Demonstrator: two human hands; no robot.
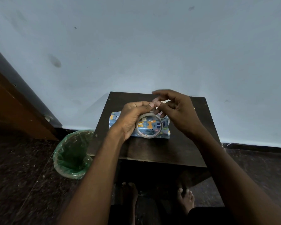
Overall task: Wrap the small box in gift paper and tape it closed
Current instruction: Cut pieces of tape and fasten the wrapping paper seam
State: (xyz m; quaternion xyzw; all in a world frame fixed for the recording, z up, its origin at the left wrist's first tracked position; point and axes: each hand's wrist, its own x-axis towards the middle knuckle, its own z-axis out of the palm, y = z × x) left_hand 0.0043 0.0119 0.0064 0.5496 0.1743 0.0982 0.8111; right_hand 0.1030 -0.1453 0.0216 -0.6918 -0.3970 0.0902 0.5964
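Note:
A small box wrapped in blue cartoon-print gift paper [114,118] lies on the dark wooden table [152,150], its ends loosely folded. Above it my left hand [133,117] grips a clear tape roll [148,125] by its rim, thumb on top. My right hand [173,108] meets it at the top of the roll, thumb and forefinger pinching at the tape's edge there, other fingers spread. The paper's pattern shows through the roll's hole. Both hands hide the middle of the wrapped box.
A bin lined with a green plastic bag [71,155] stands on the floor left of the table. A pale wall rises behind the table. A brown wooden door or cabinet [15,103] is at the far left. My bare feet [185,198] are under the table's near edge.

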